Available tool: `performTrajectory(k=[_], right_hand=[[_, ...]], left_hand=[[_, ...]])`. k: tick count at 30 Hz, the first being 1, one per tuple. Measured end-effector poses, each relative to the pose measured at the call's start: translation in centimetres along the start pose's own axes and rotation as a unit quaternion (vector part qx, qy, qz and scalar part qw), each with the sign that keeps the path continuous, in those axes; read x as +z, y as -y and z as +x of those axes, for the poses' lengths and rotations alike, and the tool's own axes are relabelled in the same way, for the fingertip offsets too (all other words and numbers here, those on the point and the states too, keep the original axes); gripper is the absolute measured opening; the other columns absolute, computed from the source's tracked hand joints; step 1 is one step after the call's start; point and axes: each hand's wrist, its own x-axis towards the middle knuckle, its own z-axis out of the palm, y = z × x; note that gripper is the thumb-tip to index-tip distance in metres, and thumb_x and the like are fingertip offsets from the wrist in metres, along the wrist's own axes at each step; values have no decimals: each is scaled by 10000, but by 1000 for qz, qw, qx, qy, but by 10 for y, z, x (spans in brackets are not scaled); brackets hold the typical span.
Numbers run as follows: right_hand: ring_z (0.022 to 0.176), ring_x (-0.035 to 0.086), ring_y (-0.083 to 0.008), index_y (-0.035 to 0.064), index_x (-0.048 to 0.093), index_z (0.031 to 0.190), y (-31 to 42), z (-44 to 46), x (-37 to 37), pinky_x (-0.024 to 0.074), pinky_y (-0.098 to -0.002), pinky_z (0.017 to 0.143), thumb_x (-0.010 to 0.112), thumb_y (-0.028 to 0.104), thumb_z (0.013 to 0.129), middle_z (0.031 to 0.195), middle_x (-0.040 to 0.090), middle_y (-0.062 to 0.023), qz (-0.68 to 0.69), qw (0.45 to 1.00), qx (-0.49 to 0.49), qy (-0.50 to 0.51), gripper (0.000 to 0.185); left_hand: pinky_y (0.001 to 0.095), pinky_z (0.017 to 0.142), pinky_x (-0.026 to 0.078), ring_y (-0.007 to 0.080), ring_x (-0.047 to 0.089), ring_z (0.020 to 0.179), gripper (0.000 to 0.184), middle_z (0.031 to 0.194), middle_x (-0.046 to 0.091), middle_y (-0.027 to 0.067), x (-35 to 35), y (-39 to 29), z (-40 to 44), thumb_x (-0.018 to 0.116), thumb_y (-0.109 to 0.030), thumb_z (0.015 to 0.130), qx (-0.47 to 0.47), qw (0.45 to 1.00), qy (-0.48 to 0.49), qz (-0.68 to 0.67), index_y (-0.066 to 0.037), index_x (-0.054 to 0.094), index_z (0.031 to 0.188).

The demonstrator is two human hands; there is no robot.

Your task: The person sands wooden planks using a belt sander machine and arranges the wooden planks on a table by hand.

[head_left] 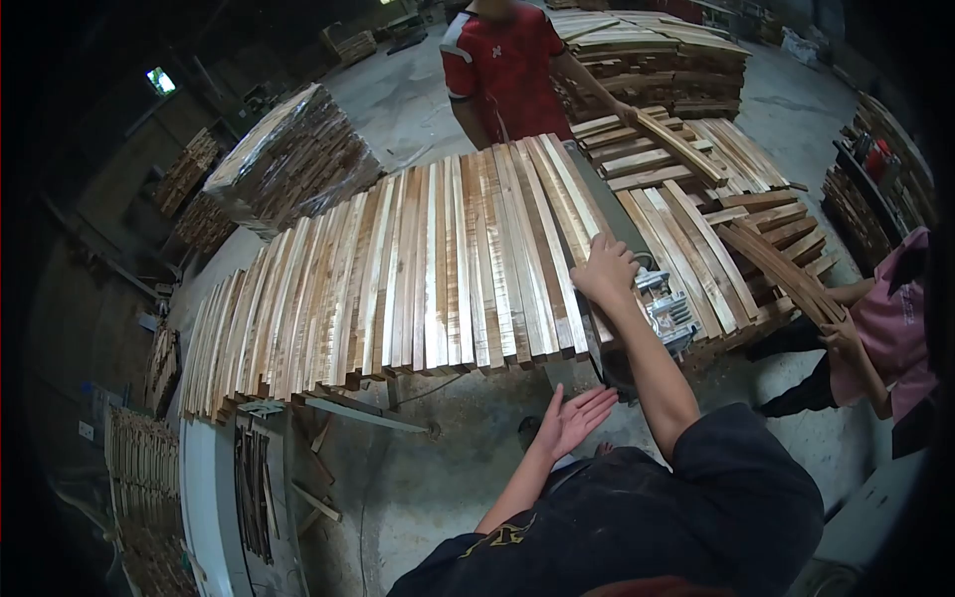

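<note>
My left hand (577, 423) is held palm up with its fingers spread, below the front edge of the row and holding nothing. My right hand (605, 271) lies palm down at the right end of a long row of wooden strips (438, 269), its fingers stretched over the dark edge of a long, narrow belt or rail (603, 199). What lies under that palm is hidden. Just right of this hand sits a metal motor or gearbox (668, 310). The strips stand side by side, their near ends forming an uneven line.
Across the row, a person in a red shirt (512, 75) has a hand on a wooden board (681, 144). At right, a person in pink (895, 318) holds dark boards (781, 269). More strips (691, 249) lie beyond the motor. A wrapped wood stack (288, 159) stands at left.
</note>
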Motion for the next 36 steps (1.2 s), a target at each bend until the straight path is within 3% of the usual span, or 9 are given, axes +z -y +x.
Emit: performTrajectory(k=[2, 9, 14, 19, 23, 25, 30, 32, 36], right_hand=[[1144, 531, -503, 3, 458, 1299, -22, -58, -16, 417, -622, 957, 706, 369, 754, 1215, 523, -341, -9, 1000, -4, 10, 702], [1083, 581, -417, 34, 465, 1335, -78, -187, -49, 452, -528, 916, 711, 489, 821, 1188, 565, -249, 72, 996, -60, 14, 729], [905, 687, -302, -44, 478, 1356, -87, -102, -39, 526, -406, 826, 617, 434, 946, 1022, 675, -215, 368, 929, -1, 26, 644], [961, 672, -248, -98, 583, 1234, -107, -42, -29, 512, -374, 870, 600, 411, 935, 1028, 677, -188, 463, 839, 67, 276, 590], [1035, 646, -302, -112, 500, 1289, -113, -55, -52, 479, -387, 961, 605, 294, 918, 1090, 654, -238, 388, 920, 19, 54, 559], [1073, 640, -329, -72, 454, 1357, -137, -52, -86, 471, -385, 982, 645, 229, 882, 1126, 648, -267, 280, 951, -126, -12, 594], [1230, 567, -399, 43, 608, 1231, -154, -33, -209, 463, -433, 1030, 678, 132, 824, 1372, 564, -228, 24, 974, -218, 50, 422], [1277, 519, -409, 70, 657, 1136, -160, -22, -185, 472, -444, 1028, 619, 71, 861, 1430, 523, -203, -201, 850, -293, -389, 278], [1293, 528, -340, 125, 703, 1084, -182, -11, -120, 459, -384, 1046, 633, 82, 861, 1447, 515, -214, 279, 911, -260, -154, 238]], left_hand=[[449, 1225, 252, 334, 368, 1439, 919, 1539, 367, 252, -11, 8, 26, 399, -659, 988, -23, 972, 182, -146, 113, 303, 1477], [527, 1162, 348, 345, 408, 1415, 836, 1556, 390, 161, 49, 31, 13, 400, -704, 956, -58, 996, -22, -63, -134, 307, 1561], [570, 1172, 323, 364, 387, 1428, 892, 1550, 381, 196, 48, 36, 11, 368, -724, 945, -70, 994, 31, -74, -86, 277, 1562], [560, 1166, 341, 389, 427, 1394, 971, 1527, 371, 270, 80, 28, 7, 348, -760, 921, -27, 999, -30, 31, -11, 293, 1536], [536, 1157, 368, 390, 458, 1366, 1007, 1503, 404, 269, 56, 41, 17, 346, -767, 919, -27, 994, 57, -89, 39, 290, 1519], [514, 1149, 390, 376, 499, 1329, 1034, 1470, 444, 269, 59, 42, 17, 338, -778, 916, -23, 994, 63, -82, 70, 292, 1505], [499, 1082, 457, 357, 561, 1249, 997, 1377, 533, 219, 39, 45, 23, 341, -773, 924, -18, 993, 95, -71, 56, 353, 1478], [500, 1091, 447, 356, 557, 1253, 995, 1366, 539, 217, 40, 47, 23, 342, -774, 924, -19, 996, 52, -75, 54, 357, 1477], [528, 1189, 315, 408, 354, 1430, 1029, 1514, 382, 264, 51, 51, 25, 413, -770, 904, -25, 990, 89, -108, 53, 293, 1510]])
